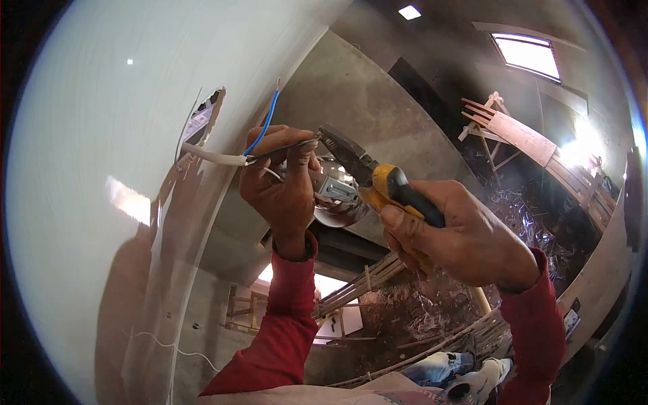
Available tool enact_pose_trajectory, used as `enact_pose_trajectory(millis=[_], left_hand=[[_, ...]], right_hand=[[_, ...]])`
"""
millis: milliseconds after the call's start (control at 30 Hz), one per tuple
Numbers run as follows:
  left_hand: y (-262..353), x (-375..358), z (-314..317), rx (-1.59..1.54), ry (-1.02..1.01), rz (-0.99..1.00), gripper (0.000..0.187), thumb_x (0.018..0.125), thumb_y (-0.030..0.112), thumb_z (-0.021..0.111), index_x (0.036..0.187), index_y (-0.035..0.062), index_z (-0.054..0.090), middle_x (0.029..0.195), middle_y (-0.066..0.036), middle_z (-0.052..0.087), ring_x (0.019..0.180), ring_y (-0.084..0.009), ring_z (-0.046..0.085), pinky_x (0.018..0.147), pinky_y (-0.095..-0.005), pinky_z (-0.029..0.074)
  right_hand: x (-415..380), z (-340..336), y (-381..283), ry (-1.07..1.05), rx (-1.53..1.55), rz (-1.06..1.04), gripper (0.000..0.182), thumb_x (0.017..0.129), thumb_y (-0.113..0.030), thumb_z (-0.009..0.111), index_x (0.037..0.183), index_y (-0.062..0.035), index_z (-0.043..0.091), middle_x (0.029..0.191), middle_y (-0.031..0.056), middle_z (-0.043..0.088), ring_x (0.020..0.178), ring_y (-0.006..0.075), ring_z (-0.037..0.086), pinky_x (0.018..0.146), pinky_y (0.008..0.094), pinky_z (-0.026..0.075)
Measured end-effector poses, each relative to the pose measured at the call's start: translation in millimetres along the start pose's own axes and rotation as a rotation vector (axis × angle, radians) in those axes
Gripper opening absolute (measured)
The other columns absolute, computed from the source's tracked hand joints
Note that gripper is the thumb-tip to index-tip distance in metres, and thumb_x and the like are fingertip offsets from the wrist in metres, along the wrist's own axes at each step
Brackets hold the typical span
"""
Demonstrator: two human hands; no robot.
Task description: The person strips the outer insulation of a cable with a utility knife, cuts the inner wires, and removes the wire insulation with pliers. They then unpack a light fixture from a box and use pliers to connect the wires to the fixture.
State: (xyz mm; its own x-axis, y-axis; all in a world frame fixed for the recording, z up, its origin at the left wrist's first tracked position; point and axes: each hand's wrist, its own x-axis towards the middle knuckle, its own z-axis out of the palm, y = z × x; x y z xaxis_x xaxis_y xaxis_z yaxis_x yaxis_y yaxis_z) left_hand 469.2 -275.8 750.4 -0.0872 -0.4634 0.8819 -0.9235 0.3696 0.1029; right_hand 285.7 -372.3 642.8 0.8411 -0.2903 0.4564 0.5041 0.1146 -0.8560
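A light-coloured sheathed cable (226, 160) comes out of a cut hole (206, 118) in the white panel. Its blue wire (265, 121) sticks up with a bare copper tip. My left hand (280, 182) is closed in a pinch on the cable's black wire (283, 148), just past the end of the sheath. In my right hand (459, 233) is a pair of pliers (378, 177) with yellow and black handles, fingers wrapped round them. The jaws meet the end of the black wire right at my left fingertips. Behind both hands a shiny metal fitting (337, 192) is partly hidden.
The glossy white panel (101, 223) fills the left side, with a thin white wire (158, 341) across its lower part. A plank scaffold (523, 138) stands at right. Wooden poles (361, 287) and plastic scraps (432, 317) lie below.
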Motion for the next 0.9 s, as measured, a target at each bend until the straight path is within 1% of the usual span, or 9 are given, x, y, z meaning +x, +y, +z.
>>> enact_pose_trajectory(millis=[100,233,333,433,533,633,700,833,900], left_hand=[[0.7,-2.0,-0.3,-0.020,0.000,-0.006,0.008,0.087,-0.007,0.070,0.094,-0.0014,0.069,0.094,-0.008,0.061,0.062,-0.0100,0.060,0.050,-0.0223,0.048],[-1.7,-0.6,-0.2,-0.011,-0.013,0.017,0.009,0.088,-0.007,0.070,0.094,-0.0011,0.068,0.094,-0.007,0.060,0.062,-0.0099,0.060,0.051,-0.0226,0.048],[-2.5,-1.8,0.8,-0.045,0.002,-0.015,0.010,0.088,-0.008,0.069,0.095,-0.0012,0.067,0.094,-0.007,0.060,0.062,-0.0098,0.060,0.052,-0.0227,0.047],[-3.2,-4.2,2.3,-0.093,0.008,-0.049,0.011,0.088,-0.008,0.069,0.097,-0.0020,0.066,0.095,-0.008,0.060,0.062,-0.0099,0.059,0.052,-0.0230,0.047],[-3.7,-4.8,6.7,-0.166,0.013,-0.073,0.012,0.089,-0.008,0.068,0.100,-0.0030,0.064,0.096,-0.009,0.060,0.060,-0.0101,0.058,0.052,-0.0232,0.047],[-4.8,-3.6,7.3,-0.244,0.013,-0.080,0.013,0.089,-0.008,0.067,0.101,-0.0033,0.063,0.097,-0.010,0.060,0.059,-0.0104,0.058,0.051,-0.0232,0.046],[-3.5,-1.8,6.5,-0.251,0.007,-0.068,0.013,0.089,-0.008,0.067,0.101,-0.0033,0.063,0.098,-0.010,0.060,0.058,-0.0105,0.058,0.051,-0.0232,0.046],[11.6,-2.4,9.0,-0.126,0.023,-0.073,0.011,0.091,-0.002,0.068,0.100,-0.0007,0.063,0.085,-0.007,0.059,0.054,-0.0123,0.056,0.048,-0.0244,0.044],[15.9,-1.6,11.5,-0.082,0.045,-0.069,0.011,0.091,-0.001,0.068,0.100,-0.0011,0.063,0.081,-0.006,0.059,0.054,-0.0117,0.056,0.048,-0.0242,0.043]], right_hand=[[-0.3,-0.2,-1.3,0.005,-0.035,0.003,0.037,0.101,-0.033,0.057,0.089,0.0022,0.059,0.064,0.0135,0.053,0.058,0.0178,0.049,0.058,0.0378,0.042],[0.4,1.8,-3.1,0.037,-0.123,-0.015,0.036,0.101,-0.032,0.057,0.088,0.0024,0.060,0.063,0.0123,0.054,0.058,0.0171,0.051,0.057,0.0371,0.042],[1.3,4.8,0.5,0.003,-0.028,-0.021,0.040,0.101,-0.035,0.057,0.088,0.0017,0.062,0.063,0.0082,0.056,0.059,0.0147,0.055,0.057,0.0349,0.043],[1.3,-6.3,-5.2,-0.057,0.126,0.141,0.044,0.101,-0.041,0.057,0.089,0.0007,0.065,0.066,0.0036,0.059,0.061,0.0118,0.057,0.058,0.0315,0.045],[2.7,-13.3,8.7,-0.170,0.208,0.120,0.047,0.101,-0.045,0.056,0.105,0.0017,0.061,0.085,0.0056,0.066,0.075,0.0126,0.068,0.063,0.0259,0.055],[3.4,-12.5,19.3,-0.098,0.167,-0.006,0.044,0.101,-0.043,0.057,0.107,0.0011,0.061,0.085,0.0041,0.065,0.076,0.0109,0.065,0.067,0.0265,0.054],[2.9,-11.6,21.9,0.018,-0.024,-0.054,0.036,0.101,-0.035,0.061,0.106,0.0005,0.061,0.084,0.0015,0.062,0.070,0.0096,0.059,0.066,0.0256,0.050],[-0.3,-1.0,16.5,0.138,-0.202,-0.046,0.027,0.099,-0.026,0.065,0.104,0.0008,0.061,0.076,0.0031,0.056,0.064,0.0115,0.052,0.062,0.0284,0.044],[-1.8,10.3,19.5,0.370,-0.461,-0.305,0.024,0.094,-0.019,0.069,0.103,0.0018,0.061,0.075,0.0087,0.052,0.064,0.0175,0.052,0.059,0.0319,0.041]])
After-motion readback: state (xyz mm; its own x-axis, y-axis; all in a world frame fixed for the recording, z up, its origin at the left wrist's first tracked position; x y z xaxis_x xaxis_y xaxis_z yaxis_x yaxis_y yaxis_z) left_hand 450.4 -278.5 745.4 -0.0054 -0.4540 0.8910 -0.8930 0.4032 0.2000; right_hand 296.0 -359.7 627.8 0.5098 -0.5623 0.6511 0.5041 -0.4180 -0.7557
